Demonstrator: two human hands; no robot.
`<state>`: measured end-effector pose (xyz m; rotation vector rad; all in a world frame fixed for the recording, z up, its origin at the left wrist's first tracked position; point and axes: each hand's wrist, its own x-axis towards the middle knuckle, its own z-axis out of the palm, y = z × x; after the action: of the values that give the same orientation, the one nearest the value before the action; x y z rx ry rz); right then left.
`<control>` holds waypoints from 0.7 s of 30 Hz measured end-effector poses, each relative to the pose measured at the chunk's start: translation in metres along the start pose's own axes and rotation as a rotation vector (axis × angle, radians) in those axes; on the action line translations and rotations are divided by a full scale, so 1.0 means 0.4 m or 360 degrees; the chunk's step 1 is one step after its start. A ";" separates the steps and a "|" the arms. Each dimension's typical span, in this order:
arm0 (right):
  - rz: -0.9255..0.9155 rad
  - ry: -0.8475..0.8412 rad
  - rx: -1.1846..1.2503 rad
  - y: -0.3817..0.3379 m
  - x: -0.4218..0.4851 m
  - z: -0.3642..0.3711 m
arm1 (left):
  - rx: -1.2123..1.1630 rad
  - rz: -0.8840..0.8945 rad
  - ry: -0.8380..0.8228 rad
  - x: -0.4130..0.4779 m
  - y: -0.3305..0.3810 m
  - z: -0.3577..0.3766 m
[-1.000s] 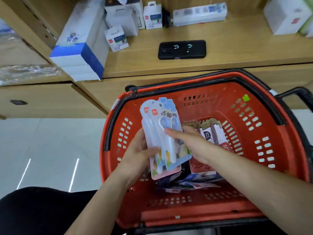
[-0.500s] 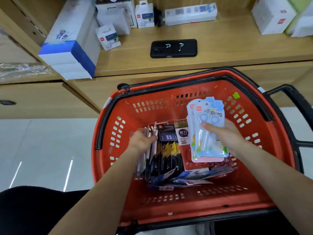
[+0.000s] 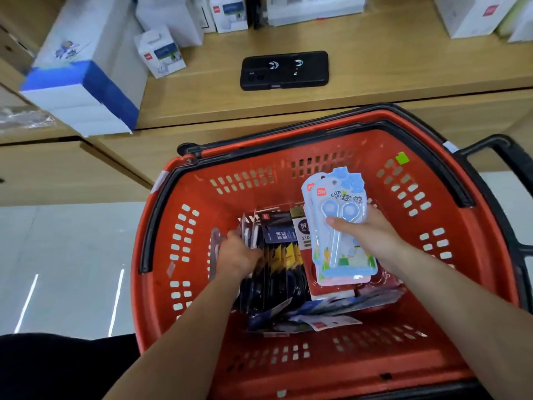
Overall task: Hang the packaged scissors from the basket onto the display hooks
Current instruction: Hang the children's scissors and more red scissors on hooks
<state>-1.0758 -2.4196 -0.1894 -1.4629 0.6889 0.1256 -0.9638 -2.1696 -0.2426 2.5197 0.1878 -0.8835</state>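
Fingers [image 3: 339, 222] round two scissor packs [image 3: 343, 249].

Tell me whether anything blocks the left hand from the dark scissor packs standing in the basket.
Nothing visible does. The left hand is at the dark scissor packs in the red basket, fingers on their top edges; whether it grips is unclear. The right hand holds the blue scissor packs off to the side.
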 end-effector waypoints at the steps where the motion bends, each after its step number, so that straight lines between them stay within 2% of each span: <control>1: 0.0003 0.0007 -0.0010 0.001 0.001 -0.001 | 0.0050 -0.0018 -0.0024 0.000 0.006 0.006; 5: 0.0004 0.0024 -0.0018 0.002 0.007 -0.005 | 0.0212 0.0028 -0.0071 0.002 0.016 0.006; 12: -0.0007 0.0034 0.0005 -0.023 -0.010 0.003 | 0.0000 0.0080 0.0042 -0.018 0.026 -0.041; 15: -0.0040 0.0058 0.0039 -0.045 -0.040 0.010 | -0.0063 0.0187 0.0042 -0.068 0.051 -0.084; 21: -0.0137 -0.0021 0.0127 -0.134 -0.154 0.022 | -0.0525 0.0517 0.0036 -0.217 0.081 -0.225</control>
<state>-1.0965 -2.3985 -0.1125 -1.4113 0.6127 0.0407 -0.9730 -2.1544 -0.1147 2.1724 -0.0646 -0.6355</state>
